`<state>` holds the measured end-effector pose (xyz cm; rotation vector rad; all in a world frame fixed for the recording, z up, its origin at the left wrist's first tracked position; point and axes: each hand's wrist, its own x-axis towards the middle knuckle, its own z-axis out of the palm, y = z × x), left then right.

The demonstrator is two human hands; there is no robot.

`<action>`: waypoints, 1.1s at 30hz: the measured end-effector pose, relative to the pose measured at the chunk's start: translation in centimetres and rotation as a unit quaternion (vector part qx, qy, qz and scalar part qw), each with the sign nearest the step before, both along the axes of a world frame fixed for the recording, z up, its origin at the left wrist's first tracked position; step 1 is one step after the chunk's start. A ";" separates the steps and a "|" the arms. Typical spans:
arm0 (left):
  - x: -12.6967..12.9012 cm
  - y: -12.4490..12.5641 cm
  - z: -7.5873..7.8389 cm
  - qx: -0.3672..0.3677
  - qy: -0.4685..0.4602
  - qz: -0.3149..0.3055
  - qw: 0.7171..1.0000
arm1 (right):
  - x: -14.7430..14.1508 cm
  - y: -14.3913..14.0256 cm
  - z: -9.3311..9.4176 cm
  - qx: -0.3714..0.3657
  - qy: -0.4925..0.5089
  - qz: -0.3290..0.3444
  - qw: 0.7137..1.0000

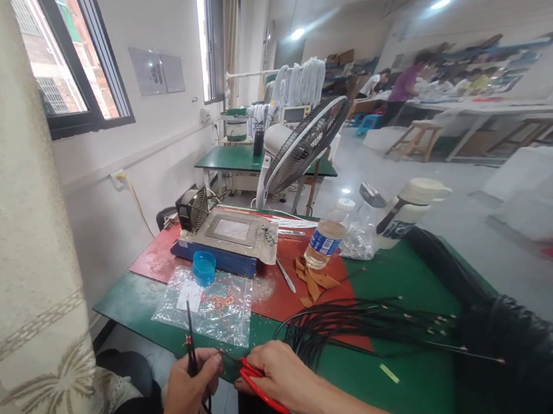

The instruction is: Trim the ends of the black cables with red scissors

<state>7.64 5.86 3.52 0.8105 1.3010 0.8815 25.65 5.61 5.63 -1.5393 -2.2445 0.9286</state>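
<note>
My left hand (191, 385) pinches a thin black wire (189, 328) that stands upright, with a small red piece near its grip. My right hand (282, 375) is closed around red-handled pliers (261, 387) right beside the left hand, at the near edge of the green table (417, 364). A large bundle of black wires (372, 326) fans out on the table to the right of my right hand, its ends pointing right.
A clear plastic bag with small red parts (208, 306) and a blue cap (204, 267) lie ahead of my hands. Behind stand a grey machine on a blue base (230, 236), a small fan (195, 208), a water bottle (328, 237), a floor fan (306, 143). People work far right.
</note>
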 end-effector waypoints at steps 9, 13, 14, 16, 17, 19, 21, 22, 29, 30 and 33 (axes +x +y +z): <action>0.3 -0.1 -0.4 0.000 -0.038 0.030 0.999 | -0.2 0.5 -1.8 -0.061 0.113 -0.049 0.991; 0.1 -0.8 -0.2 0.001 -0.065 0.054 0.996 | -1.3 1.0 -1.5 -0.227 0.286 -0.096 0.926; 0.0 -1.0 -0.2 -0.005 -0.066 0.055 0.996 | -1.7 1.1 -1.4 -0.255 0.321 -0.098 0.907; -0.2 -1.4 -0.3 -0.015 -0.066 0.060 0.996 | -2.5 1.3 -1.0 -0.289 0.373 -0.095 0.877; -0.2 -1.6 -0.3 -0.016 -0.068 0.063 0.996 | -2.9 1.3 -0.9 -0.302 0.390 -0.092 0.865; -0.3 -1.9 -0.4 -0.012 -0.078 0.070 0.994 | -3.5 1.2 -0.8 -0.321 0.412 -0.087 0.848; -0.4 -2.1 -0.3 0.001 -0.091 0.075 0.993 | -3.9 0.9 -0.7 -0.333 0.415 -0.085 0.842; -0.4 -2.2 -0.3 0.007 -0.096 0.076 0.992 | -4.0 0.8 -0.7 -0.336 0.412 -0.083 0.843; -0.9 -2.9 0.1 -0.002 -0.097 0.029 0.995 | -4.1 0.2 -0.7 -0.342 0.439 -0.090 0.826; -0.9 -2.9 0.2 -0.003 -0.096 0.015 0.995 | -4.1 0.2 -0.8 -0.347 0.443 -0.094 0.822; -0.8 -3.1 0.6 -0.009 -0.103 -0.001 0.995 | -4.2 0.1 -0.8 -0.366 0.445 -0.095 0.812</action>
